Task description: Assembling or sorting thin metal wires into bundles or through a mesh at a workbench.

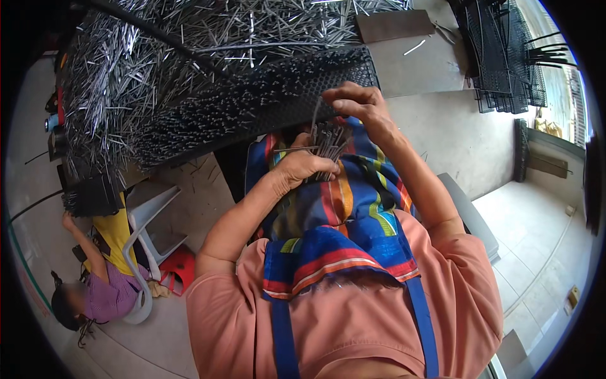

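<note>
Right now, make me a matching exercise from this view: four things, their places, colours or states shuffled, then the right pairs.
Things:
1. Left hand
2. Loose metal strips
3. Flat rectangular board
4. Apron

Places, colours or states:
A. Brown, right of the heap
B. Mostly blue, with coloured stripes
C. Gripping a bundle of thin strips
D. Heaped beyond the perforated rack

Pairs: 1-C, 2-D, 3-A, 4-B

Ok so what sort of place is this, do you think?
Probably a small workshop for handwork. There's a big heap of thin, dark, shiny strips, a black perforated rack bristling with more of them, and a second person in a purple top seated off to the left.
</note>
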Demonstrator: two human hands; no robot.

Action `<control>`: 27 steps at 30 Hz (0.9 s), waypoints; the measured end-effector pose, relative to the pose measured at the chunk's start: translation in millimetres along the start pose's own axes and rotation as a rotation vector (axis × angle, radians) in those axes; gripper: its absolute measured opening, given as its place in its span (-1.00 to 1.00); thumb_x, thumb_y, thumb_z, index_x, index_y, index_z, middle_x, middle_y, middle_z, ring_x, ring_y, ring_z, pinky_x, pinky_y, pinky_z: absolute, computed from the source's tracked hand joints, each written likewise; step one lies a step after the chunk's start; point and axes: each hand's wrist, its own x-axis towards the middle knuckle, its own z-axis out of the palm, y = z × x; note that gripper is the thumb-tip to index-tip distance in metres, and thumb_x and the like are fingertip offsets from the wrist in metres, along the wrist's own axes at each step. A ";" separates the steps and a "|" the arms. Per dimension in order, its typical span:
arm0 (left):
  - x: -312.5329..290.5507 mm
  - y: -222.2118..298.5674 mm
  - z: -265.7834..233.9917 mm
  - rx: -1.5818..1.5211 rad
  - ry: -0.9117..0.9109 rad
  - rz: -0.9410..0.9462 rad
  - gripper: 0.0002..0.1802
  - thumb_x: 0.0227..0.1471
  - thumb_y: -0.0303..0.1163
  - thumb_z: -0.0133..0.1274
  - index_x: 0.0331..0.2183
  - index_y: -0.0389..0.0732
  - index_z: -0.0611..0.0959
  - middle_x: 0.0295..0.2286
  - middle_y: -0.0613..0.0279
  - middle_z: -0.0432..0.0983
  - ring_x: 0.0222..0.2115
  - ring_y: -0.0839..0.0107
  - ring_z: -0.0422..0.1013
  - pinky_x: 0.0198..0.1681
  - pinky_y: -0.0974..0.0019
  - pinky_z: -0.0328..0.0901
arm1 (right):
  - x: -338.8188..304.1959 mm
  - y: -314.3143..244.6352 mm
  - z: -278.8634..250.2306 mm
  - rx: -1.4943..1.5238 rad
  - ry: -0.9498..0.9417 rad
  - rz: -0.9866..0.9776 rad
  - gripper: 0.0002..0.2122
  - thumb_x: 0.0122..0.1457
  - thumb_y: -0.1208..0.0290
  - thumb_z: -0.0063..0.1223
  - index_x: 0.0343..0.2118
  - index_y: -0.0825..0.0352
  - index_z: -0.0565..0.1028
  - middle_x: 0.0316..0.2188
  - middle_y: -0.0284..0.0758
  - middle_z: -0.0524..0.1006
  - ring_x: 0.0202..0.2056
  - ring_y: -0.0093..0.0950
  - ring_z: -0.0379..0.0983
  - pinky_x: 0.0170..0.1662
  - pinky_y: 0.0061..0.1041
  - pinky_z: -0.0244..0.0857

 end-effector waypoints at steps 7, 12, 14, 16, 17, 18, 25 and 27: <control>20.7 -2.0 5.0 0.114 -0.039 -0.048 -0.57 -0.28 -0.64 0.19 -0.21 -0.31 0.62 -0.44 0.21 0.58 -0.45 0.43 0.53 -0.38 0.39 0.45 | 2.7 2.6 -4.0 0.111 0.007 -0.282 -0.93 0.09 0.60 0.13 -0.48 0.50 0.53 -0.42 -0.28 0.53 -0.41 -0.56 0.44 -0.33 -0.60 0.32; 11.5 -22.6 -4.5 -0.082 0.000 -0.112 -0.70 -0.16 -0.60 0.18 -0.26 -0.33 0.62 -0.49 0.18 0.59 -0.49 0.36 0.53 -0.34 0.33 0.45 | 9.4 26.2 -49.9 0.388 0.518 -0.309 -0.92 0.13 0.68 0.06 -0.31 0.45 0.49 -0.43 -0.22 0.57 -0.54 -0.59 0.43 -0.48 -0.64 0.31; 11.4 -26.5 -4.3 -0.107 0.035 -0.092 -0.71 -0.15 -0.58 0.18 -0.26 -0.32 0.63 -0.47 0.18 0.60 -0.48 0.36 0.54 -0.32 0.34 0.45 | 13.0 28.1 -54.0 0.339 0.557 -0.284 -0.88 0.13 0.70 0.06 -0.26 0.46 0.49 -0.45 -0.23 0.57 -0.55 -0.58 0.44 -0.49 -0.64 0.33; 12.5 -21.2 2.9 -0.132 0.066 -0.070 -0.73 -0.14 -0.57 0.18 -0.27 -0.31 0.63 -0.45 0.18 0.60 -0.47 0.37 0.54 -0.29 0.35 0.44 | 18.9 28.0 -52.4 0.205 0.608 -0.406 -0.82 0.12 0.71 0.07 -0.20 0.46 0.49 -0.47 -0.26 0.57 -0.53 -0.58 0.49 -0.46 -0.65 0.39; 14.5 -17.8 8.8 -0.146 0.142 -0.044 -0.78 -0.16 -0.62 0.19 -0.33 -0.31 0.64 -0.47 0.18 0.60 -0.49 0.37 0.54 -0.33 0.35 0.45 | 23.7 29.7 -53.3 0.203 0.607 -0.404 -0.82 0.12 0.71 0.07 -0.20 0.46 0.49 -0.47 -0.26 0.57 -0.53 -0.58 0.49 -0.46 -0.65 0.39; 16.2 -14.7 14.5 -0.160 0.222 -0.018 -0.82 -0.18 -0.66 0.19 -0.39 -0.32 0.64 -0.49 0.18 0.59 -0.51 0.38 0.54 -0.36 0.35 0.45 | 29.4 32.6 -53.1 0.085 0.635 -0.482 -0.83 0.12 0.71 0.07 -0.20 0.46 0.49 -0.46 -0.27 0.58 -0.51 -0.58 0.50 -0.43 -0.65 0.41; 50.0 -8.1 19.5 -0.194 0.235 0.135 -0.76 -0.16 -0.66 0.19 -0.33 -0.28 0.63 -0.45 0.19 0.59 -0.46 0.39 0.55 -0.37 0.32 0.47 | 46.9 35.9 -53.1 -0.521 0.666 -0.649 -0.87 0.09 0.72 0.09 -0.31 0.40 0.55 -0.44 -0.31 0.60 -0.46 -0.58 0.54 -0.41 -0.61 0.40; 55.8 -13.4 18.5 -0.174 0.247 0.153 -0.72 -0.19 -0.71 0.18 -0.32 -0.29 0.62 -0.46 0.19 0.59 -0.48 0.38 0.54 -0.41 0.31 0.47 | 49.7 28.9 -53.9 -0.649 0.677 -0.697 -0.87 0.07 0.70 0.12 -0.32 0.37 0.57 -0.44 -0.30 0.59 -0.46 -0.52 0.55 -0.41 -0.58 0.39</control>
